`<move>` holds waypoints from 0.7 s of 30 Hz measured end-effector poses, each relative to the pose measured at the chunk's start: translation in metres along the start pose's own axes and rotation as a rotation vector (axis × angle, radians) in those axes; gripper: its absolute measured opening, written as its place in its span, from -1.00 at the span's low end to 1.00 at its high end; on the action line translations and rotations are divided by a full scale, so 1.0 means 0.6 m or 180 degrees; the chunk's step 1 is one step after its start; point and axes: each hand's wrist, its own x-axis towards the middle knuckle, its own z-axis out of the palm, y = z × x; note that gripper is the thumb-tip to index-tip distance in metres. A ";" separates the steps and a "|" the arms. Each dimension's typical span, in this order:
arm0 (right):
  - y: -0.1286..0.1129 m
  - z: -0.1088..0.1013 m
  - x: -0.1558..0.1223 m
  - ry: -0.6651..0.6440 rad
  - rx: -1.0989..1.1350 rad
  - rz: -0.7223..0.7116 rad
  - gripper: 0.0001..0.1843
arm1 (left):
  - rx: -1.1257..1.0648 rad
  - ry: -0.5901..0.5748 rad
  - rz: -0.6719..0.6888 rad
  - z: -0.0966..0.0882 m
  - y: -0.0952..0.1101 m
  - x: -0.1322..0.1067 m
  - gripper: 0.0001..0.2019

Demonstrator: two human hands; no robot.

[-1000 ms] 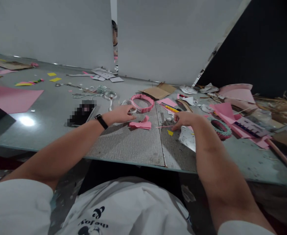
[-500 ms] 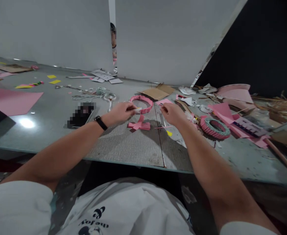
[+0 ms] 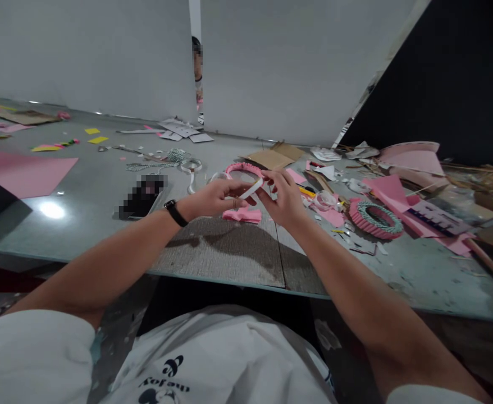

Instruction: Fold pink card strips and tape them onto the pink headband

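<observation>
White plastic band [image 3: 246, 189] is gripped by the left hand [image 3: 213, 199] and right hand [image 3: 282, 196]; one pleated pink ring [image 3: 241, 167] is seen just behind, one teal-edged pink ring [image 3: 375, 229] farther right.

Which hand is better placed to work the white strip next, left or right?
Probably the right hand: it pinches the white strip near the pink pleated ring, while the left hand seems to hold its other end.
</observation>
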 end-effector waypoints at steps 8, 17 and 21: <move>-0.047 0.000 0.003 0.0629 -0.0166 -0.0395 -0.58 | 0.0819 0.0873 0.0028 0.006 0.007 0.001 -0.51; -0.062 0.005 0.009 0.0569 0.0099 -0.0576 -0.74 | 0.0844 0.0508 0.0171 -0.001 0.009 0.000 -0.55; -0.050 0.007 0.007 0.0570 0.0074 -0.0386 -0.82 | 0.0774 0.0248 0.0240 -0.002 0.004 0.002 -0.64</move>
